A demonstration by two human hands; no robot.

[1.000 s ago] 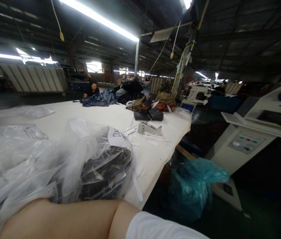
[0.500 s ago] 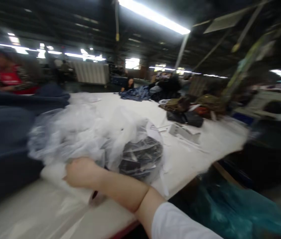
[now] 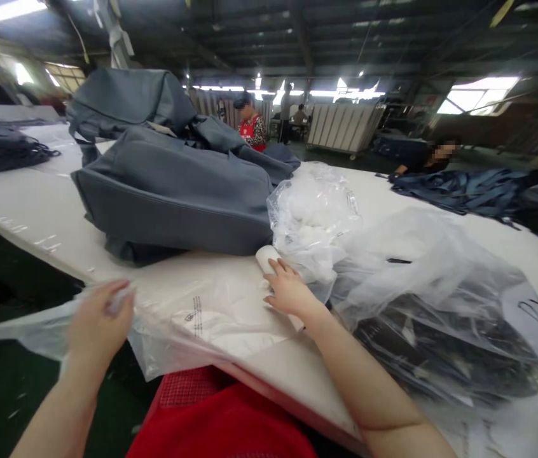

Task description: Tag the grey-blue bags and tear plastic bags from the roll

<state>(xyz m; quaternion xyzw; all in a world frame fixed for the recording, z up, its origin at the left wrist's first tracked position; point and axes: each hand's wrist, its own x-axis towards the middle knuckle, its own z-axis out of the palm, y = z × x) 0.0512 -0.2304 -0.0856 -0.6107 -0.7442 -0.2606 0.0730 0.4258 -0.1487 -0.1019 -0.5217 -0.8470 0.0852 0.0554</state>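
Observation:
My left hand (image 3: 97, 327) is closed on the edge of a clear plastic bag (image 3: 197, 321), at the table's near edge on the left. Dark print shows on this bag, which lies partly flat on the white table and partly hangs over the edge. My right hand (image 3: 290, 291) rests with spread fingers against a white roll (image 3: 267, 257), beside the bag's far right part. What the roll is made of, I cannot tell. Behind both hands sits a large blue-grey bag (image 3: 178, 197). Crumpled clear plastic (image 3: 311, 203) lies just beyond my right hand.
Black items in clear plastic (image 3: 445, 343) lie to the right of my right forearm. Blue straps or fabric (image 3: 464, 191) are heaped at the far right. Dark folded goods (image 3: 2, 146) rest at the far left. A co-worker in a red apron (image 3: 251, 127) is beyond the table.
The view has swung left, bringing the blue-grey bag and my left hand into sight. My right hand, closed near the plastic before, now has its fingers spread at the white roll.

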